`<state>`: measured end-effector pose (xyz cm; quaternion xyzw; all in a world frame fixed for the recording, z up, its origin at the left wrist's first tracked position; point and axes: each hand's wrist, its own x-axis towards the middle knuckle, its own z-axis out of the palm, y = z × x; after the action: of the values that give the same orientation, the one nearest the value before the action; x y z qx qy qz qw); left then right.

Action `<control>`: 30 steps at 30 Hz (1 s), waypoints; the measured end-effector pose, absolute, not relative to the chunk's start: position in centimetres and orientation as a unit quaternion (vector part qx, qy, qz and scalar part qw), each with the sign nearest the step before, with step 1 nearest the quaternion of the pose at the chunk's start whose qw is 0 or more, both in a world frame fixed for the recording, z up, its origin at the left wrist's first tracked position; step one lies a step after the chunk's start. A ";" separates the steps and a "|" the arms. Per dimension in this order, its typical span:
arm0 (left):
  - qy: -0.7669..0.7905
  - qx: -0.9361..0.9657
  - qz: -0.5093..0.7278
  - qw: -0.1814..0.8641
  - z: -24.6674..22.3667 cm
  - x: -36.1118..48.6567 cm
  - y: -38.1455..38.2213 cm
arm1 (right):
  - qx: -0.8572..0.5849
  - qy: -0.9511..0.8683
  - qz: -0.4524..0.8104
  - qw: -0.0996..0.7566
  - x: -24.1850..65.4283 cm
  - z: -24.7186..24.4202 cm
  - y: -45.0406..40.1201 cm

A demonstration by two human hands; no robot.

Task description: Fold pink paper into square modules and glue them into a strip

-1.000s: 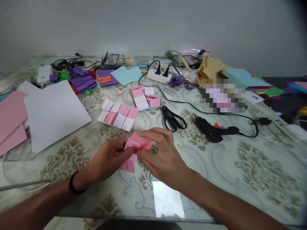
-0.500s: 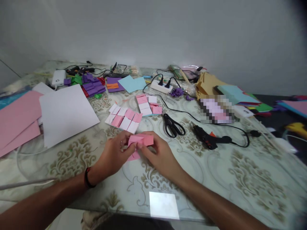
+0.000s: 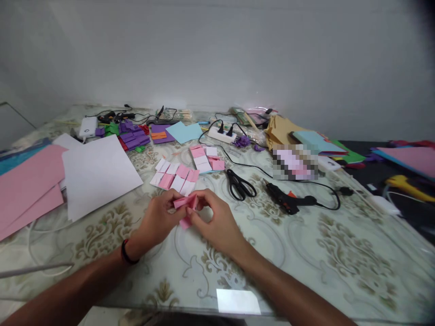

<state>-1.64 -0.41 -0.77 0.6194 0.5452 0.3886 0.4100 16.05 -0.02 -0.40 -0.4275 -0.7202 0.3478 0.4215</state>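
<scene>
Between my two hands, above the patterned tabletop (image 3: 217, 267), is a small pink folded paper (image 3: 186, 203). My left hand (image 3: 161, 217) pinches its left side, thumb toward me. On the right side, my right hand (image 3: 214, 222) grips it with thumb and fingers. Part of the paper is hidden behind the fingers. Just beyond my hands lies a card of pink and white folded pieces (image 3: 175, 176), with a second pink and white group (image 3: 206, 159) behind it to the right. Black scissors (image 3: 239, 184) rest right of them.
A black glue gun (image 3: 287, 198) with a cable lies at the right. White sheets (image 3: 100, 174) and pink sheets (image 3: 30, 188) cover the left. Purple folded pieces (image 3: 133, 137), a power strip (image 3: 222, 134) and brown paper (image 3: 280, 131) stand further back.
The pink paper has been turned or folded between my fingers; its flap no longer sticks out to the right. The camera view has shifted slightly.
</scene>
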 end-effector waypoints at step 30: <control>0.461 0.749 0.439 0.183 0.1 -1.6 -1.9 | -0.433 -0.682 0.334 0.486 15.9 -1.0 -1.9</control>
<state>-1.59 -1.87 0.05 0.7494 0.4606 0.4393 0.1827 15.92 -1.90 -0.96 -0.4327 -0.6821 0.3337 0.4860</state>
